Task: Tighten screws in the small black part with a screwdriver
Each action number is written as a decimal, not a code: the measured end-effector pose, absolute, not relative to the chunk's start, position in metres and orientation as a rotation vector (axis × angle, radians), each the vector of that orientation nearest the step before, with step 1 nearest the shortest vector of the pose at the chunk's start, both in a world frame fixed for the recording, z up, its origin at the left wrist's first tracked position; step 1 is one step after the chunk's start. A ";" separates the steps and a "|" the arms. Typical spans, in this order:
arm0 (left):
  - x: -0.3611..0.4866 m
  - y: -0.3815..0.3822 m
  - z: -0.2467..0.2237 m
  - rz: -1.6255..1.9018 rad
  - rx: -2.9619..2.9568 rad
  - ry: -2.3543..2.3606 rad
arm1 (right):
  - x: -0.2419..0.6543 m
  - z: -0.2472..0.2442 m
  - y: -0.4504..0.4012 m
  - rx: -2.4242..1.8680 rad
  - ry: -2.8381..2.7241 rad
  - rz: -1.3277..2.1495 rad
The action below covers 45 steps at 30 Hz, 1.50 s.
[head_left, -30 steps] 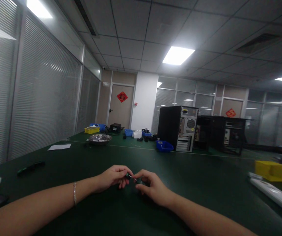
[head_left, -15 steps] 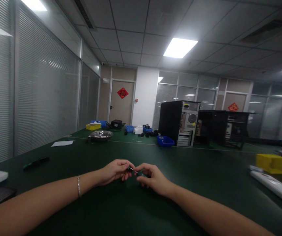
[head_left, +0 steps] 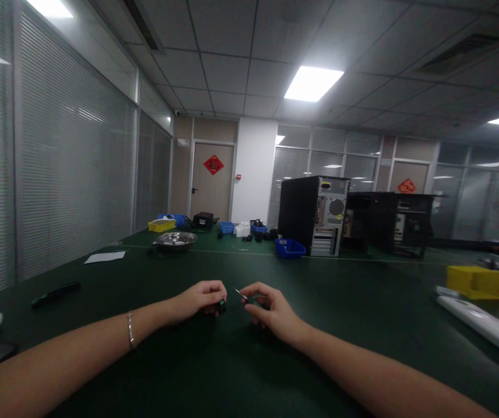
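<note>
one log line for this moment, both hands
left hand: holds small dark part | right hand: holds thin metal-shafted tool | tool tip: apart from part | below: green table

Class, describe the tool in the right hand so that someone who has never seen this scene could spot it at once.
Find the wide dark green table, then the right hand below the picture's centre. The tool pokes out of that hand's grip, slanting up and left. Its thin, shiny metal shaft sets it apart from the small dark piece in the left hand.
</note>
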<state>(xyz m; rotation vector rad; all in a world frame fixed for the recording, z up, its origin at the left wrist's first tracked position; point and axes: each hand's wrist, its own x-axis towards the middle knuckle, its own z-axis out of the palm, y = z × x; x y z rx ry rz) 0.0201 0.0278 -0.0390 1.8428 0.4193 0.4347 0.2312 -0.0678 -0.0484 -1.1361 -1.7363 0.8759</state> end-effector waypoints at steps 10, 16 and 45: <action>0.022 0.009 -0.036 0.365 2.445 0.383 | 0.230 -0.044 -0.072 -1.129 -1.777 0.892; 0.021 0.011 -0.030 0.378 2.372 0.458 | 0.230 -0.047 -0.070 -1.171 -1.783 0.889; 0.023 0.013 -0.035 0.334 1.929 0.374 | 0.224 -0.040 -0.083 -1.065 -1.922 0.534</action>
